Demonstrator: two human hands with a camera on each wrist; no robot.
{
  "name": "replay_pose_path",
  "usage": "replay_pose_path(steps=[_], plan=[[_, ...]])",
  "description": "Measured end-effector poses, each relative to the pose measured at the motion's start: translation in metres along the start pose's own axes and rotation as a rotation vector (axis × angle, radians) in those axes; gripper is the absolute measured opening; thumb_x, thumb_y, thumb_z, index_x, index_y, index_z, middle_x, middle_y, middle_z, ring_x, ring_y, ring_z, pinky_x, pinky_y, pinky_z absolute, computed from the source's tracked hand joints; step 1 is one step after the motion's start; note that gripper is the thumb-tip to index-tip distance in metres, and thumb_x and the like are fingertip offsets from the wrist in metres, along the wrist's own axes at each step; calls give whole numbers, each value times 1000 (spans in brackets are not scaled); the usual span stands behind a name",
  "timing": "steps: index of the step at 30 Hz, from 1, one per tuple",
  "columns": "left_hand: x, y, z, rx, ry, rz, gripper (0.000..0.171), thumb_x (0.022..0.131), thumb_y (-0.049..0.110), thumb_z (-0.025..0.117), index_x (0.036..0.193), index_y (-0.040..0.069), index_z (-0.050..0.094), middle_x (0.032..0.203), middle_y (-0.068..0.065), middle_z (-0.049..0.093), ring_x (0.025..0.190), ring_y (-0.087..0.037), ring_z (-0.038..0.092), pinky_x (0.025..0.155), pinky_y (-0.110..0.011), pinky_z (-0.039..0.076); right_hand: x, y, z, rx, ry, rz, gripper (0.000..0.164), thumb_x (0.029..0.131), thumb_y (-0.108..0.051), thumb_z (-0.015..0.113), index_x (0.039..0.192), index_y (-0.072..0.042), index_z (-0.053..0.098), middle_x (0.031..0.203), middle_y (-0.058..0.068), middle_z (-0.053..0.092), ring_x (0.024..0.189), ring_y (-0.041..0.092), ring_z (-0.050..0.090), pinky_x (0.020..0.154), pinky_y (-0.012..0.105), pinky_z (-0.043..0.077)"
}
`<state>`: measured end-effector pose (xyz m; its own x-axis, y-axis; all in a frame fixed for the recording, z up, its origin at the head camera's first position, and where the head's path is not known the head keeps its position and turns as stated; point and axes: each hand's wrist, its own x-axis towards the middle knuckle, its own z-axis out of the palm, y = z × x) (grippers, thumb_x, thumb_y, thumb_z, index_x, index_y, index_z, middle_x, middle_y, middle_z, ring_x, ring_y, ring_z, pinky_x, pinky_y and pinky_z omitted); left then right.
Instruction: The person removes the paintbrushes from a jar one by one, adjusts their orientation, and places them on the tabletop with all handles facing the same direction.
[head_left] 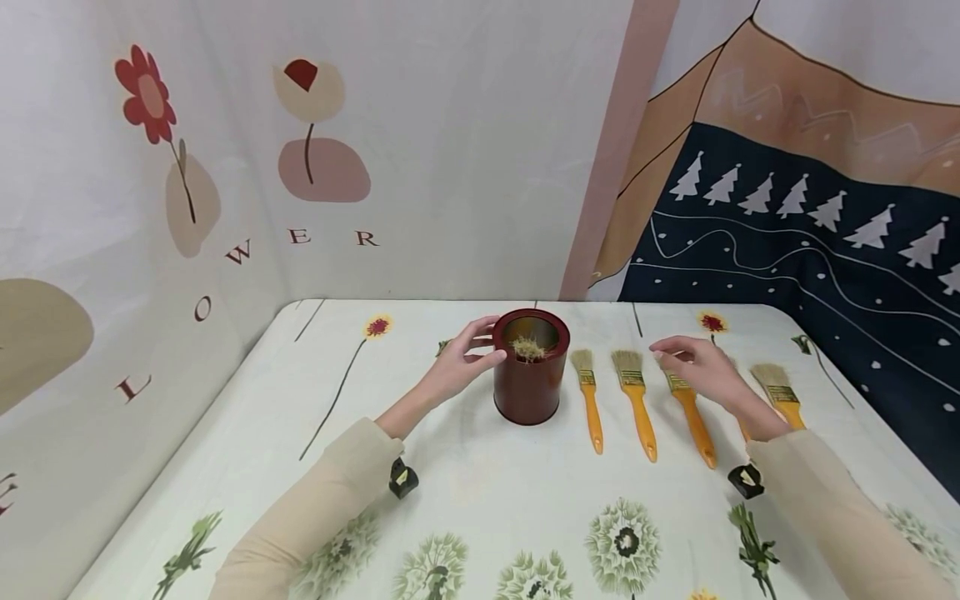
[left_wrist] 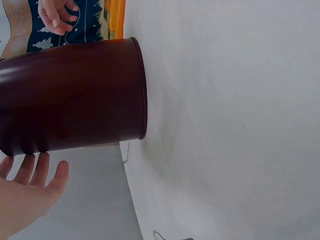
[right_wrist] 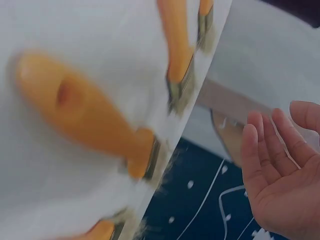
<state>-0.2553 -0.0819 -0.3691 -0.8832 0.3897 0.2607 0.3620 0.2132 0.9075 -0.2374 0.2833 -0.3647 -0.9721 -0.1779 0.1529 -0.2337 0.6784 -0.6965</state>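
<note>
A dark red cylindrical can [head_left: 528,396] stands upright on the table, with a tan bristly tuft [head_left: 528,348] inside near its mouth. My left hand [head_left: 459,360] touches the can's left side near the rim. In the left wrist view its fingertips meet the wall while the palm stays apart. My right hand [head_left: 701,367] hovers over the brush row, its relaxed fingers holding nothing. Beneath it lies a paintbrush [head_left: 697,423] with an orange handle, its bristles partly covered by the hand. Another brush handle [head_left: 743,429] is mostly hidden under that wrist.
A narrow paintbrush [head_left: 590,408] and a wider paintbrush [head_left: 637,410] lie side by side right of the can. A broad paintbrush [head_left: 778,392] lies at the far right, partly behind the sleeve. The table [head_left: 450,500] has a flower-printed cover, and printed cloth walls [head_left: 465,167] rise behind it.
</note>
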Motion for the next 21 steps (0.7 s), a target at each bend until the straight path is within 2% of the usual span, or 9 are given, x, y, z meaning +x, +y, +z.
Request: replay_pose_path(steps=[3,5,10,15,21], plan=[[0,0,0,1,1,-1,55,84,27,61,132,16,37,125,-4,43,111,-18,44,87,-33,41,0,-8,7,35,-18,-17,38,90,-32,51,109,0,58,96,16,59,81,29,54,64,42,47],[0,0,0,2,3,-1,55,84,27,61,132,16,37,125,-4,43,111,-18,44,87,-33,41,-2,-20,9,63,-58,-31,37,91,-28,50,111,3,56,100,22,57,84,36,53,69,44,47],[0,0,0,5,2,2,56,83,28,61,132,17,36,125,-4,43,111,-18,44,87,-33,41,-4,-34,16,56,-86,-34,32,91,-22,50,113,1,56,105,18,56,88,32,53,73,38,46],[0,2,0,1,-10,-9,57,84,26,61,133,15,35,126,-5,43,112,-18,43,88,-32,41,-5,-44,23,57,-78,-81,32,90,-24,51,112,-1,57,103,14,59,87,26,54,70,32,47],[-7,24,-1,-15,-43,8,55,87,15,57,134,4,32,127,-16,40,114,-28,41,89,-38,39,-7,-54,33,79,-46,-135,29,89,-27,53,107,-5,60,99,8,60,82,20,55,65,32,49]])
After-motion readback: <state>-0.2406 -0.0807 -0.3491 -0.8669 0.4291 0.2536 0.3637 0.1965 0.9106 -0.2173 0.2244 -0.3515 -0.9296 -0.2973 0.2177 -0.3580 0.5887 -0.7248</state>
